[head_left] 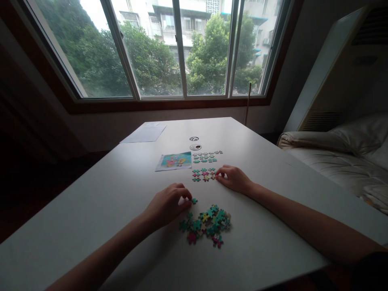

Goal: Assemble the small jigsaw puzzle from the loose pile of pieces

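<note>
My left hand (170, 203) is closed in a pinch on a teal jigsaw puzzle piece (194, 201), just behind a loose heap of puzzle pieces (209, 221) in teal, yellow and pink. Farther off, my right hand (233, 178) rests by the right end of the nearer rows of laid-out pieces (204, 173). Its fingertips are together at a small yellowish puzzle piece (213, 176), partly covered by them. Beyond lie more rows of mostly teal and pale pieces (205, 157). A colourful cartoon picture sheet (176, 161) lies left of the rows.
The white table (106, 202) carries two small round items (195, 147) behind the rows and a paper sheet (144, 132) at the far left. A window (182, 52) rises behind it. To the right are a cushioned seat (333, 161) and a tall pale appliance (330, 72).
</note>
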A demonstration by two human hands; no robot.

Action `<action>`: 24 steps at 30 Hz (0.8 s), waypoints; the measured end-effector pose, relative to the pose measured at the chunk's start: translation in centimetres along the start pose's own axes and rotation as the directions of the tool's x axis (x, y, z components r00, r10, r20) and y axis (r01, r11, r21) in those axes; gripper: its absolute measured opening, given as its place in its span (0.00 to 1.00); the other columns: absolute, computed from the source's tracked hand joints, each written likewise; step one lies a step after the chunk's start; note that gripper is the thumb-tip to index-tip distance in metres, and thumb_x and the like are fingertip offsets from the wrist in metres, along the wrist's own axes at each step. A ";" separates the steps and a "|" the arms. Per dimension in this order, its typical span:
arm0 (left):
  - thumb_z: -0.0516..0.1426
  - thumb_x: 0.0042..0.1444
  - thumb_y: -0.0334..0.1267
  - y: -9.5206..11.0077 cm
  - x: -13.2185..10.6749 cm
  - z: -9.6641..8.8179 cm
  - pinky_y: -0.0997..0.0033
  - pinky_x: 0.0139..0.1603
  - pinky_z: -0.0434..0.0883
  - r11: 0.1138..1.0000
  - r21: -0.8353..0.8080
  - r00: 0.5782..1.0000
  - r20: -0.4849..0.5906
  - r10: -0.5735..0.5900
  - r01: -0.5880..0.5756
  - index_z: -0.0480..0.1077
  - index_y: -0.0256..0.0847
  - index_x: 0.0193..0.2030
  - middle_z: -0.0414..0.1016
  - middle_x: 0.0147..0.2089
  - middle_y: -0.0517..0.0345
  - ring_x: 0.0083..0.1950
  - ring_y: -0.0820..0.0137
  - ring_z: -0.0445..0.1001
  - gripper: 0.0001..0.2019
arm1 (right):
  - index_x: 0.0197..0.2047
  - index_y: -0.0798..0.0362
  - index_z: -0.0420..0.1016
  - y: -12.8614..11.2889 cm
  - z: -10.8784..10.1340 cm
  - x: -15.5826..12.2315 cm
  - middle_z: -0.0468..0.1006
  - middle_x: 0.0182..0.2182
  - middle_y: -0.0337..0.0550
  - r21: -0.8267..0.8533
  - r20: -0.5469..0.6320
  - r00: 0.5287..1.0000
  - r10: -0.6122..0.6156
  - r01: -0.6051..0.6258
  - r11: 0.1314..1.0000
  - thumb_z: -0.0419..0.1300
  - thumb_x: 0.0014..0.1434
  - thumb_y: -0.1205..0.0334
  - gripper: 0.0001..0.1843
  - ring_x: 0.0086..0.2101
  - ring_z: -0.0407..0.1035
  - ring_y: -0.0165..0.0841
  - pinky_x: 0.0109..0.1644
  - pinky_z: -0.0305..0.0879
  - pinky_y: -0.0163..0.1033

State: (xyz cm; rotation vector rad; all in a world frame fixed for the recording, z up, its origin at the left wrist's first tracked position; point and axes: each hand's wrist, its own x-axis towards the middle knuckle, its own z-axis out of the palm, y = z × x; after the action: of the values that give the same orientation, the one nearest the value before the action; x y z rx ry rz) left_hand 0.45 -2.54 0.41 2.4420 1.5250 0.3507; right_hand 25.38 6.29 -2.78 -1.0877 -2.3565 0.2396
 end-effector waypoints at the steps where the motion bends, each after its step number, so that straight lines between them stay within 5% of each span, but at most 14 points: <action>1: 0.53 0.51 0.37 -0.1 0.1 0.1 0.70 0.37 0.64 1.000 -0.022 1.000 -0.005 0.008 -0.008 0.72 0.45 0.34 0.70 0.36 0.57 0.38 0.67 0.68 0.07 | 0.34 0.51 0.73 0.0 0.0 0.0 0.70 0.28 0.38 -0.002 0.001 1.000 0.000 0.000 1.000 0.54 0.55 0.60 0.08 0.25 0.63 0.24 0.34 0.58 0.31; 7: 0.53 0.48 0.34 -0.8 0.4 0.7 0.67 0.41 0.63 0.992 -0.127 0.999 -0.023 0.022 -0.025 0.71 0.41 0.33 0.69 0.36 0.56 0.40 0.66 0.66 0.06 | 0.34 0.51 0.73 0.1 0.1 0.0 0.70 0.27 0.38 -0.006 -0.011 1.000 -0.010 0.010 1.000 0.54 0.55 0.60 0.08 0.25 0.63 0.24 0.35 0.58 0.31; 15: 0.53 0.46 0.30 -0.1 0.2 0.2 0.71 0.34 0.63 0.980 -0.197 0.998 -0.057 0.009 -0.020 0.66 0.39 0.29 0.69 0.30 0.59 0.33 0.70 0.65 0.03 | 0.33 0.52 0.73 -1.1 0.1 -0.1 0.71 0.28 0.39 0.005 -0.117 0.990 -0.081 0.082 0.997 0.52 0.57 0.60 0.09 0.24 0.63 0.24 0.32 0.59 0.30; 24: 0.56 0.48 0.40 -0.1 0.9 0.2 0.77 0.28 0.62 0.774 -0.630 0.991 -0.051 -0.123 0.063 0.69 0.35 0.32 0.71 0.28 0.59 0.29 0.75 0.65 0.09 | 0.37 0.52 0.71 -5.7 0.6 -1.3 0.73 0.28 0.39 0.056 -0.146 0.923 -0.356 0.367 0.929 0.53 0.57 0.59 0.09 0.28 0.67 0.25 0.33 0.60 0.31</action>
State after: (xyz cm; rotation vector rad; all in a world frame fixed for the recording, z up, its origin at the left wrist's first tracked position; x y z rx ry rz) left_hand 0.82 -1.71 0.22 1.8314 1.2754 0.8144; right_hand 22.02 1.59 -1.65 -0.5916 -2.3494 0.1220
